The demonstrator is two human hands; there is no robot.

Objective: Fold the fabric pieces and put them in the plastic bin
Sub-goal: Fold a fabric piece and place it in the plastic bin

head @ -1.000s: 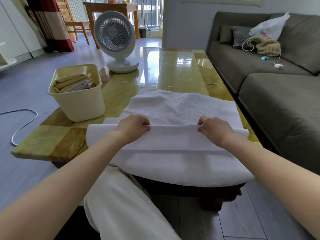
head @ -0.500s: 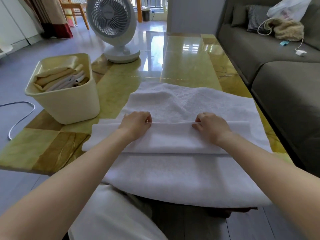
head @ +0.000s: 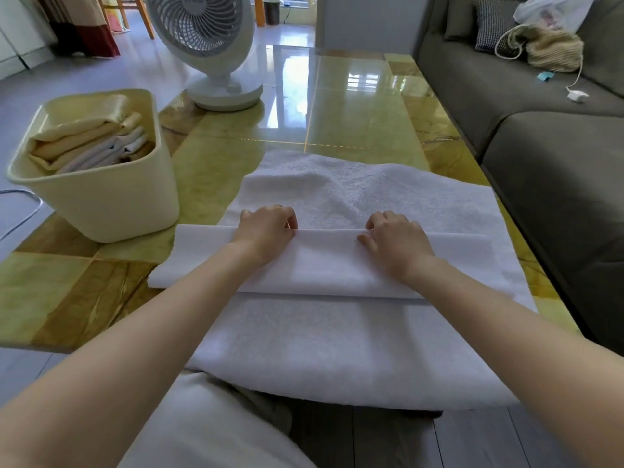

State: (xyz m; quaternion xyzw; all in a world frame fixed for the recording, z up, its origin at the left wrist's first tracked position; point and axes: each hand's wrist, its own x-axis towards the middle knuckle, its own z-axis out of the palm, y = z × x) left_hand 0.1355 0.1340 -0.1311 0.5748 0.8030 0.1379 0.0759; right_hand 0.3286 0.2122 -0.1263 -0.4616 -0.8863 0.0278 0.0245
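Nearest to us, a knee in light trousers (head: pixel 209 427) is showing below the table edge. The one white towel (head: pixel 337 349) is lying on the green-yellow table (head: pixel 84 298), and its near part is hanging over the near edge. A band of the towel is lying folded across its middle, and the left end of this band is sticking out past the towel's side onto bare table.

We are holding the far edge of this fold with two hands. Our left hand (head: pixel 266 231) is gripping it with curled fingers, and our right hand (head: pixel 398 244) is pinching it in the same way, a little apart from the left one.

To the left, one cream plastic bin (head: pixel 111 204) is standing near the table's left edge, with a strip of bare table between it and the towel. Inside it, several folded fabric pieces (head: pixel 91 143), cream and white, are lying in a stack; we cannot count them exactly.

Beyond the towel, the glossy table top is lying bare up to one white fan (head: pixel 209 45). A small mark on its grille is too small to read. The towel's right edge is reaching close to the table's right edge, next to the grey sofa (head: pixel 557 163).
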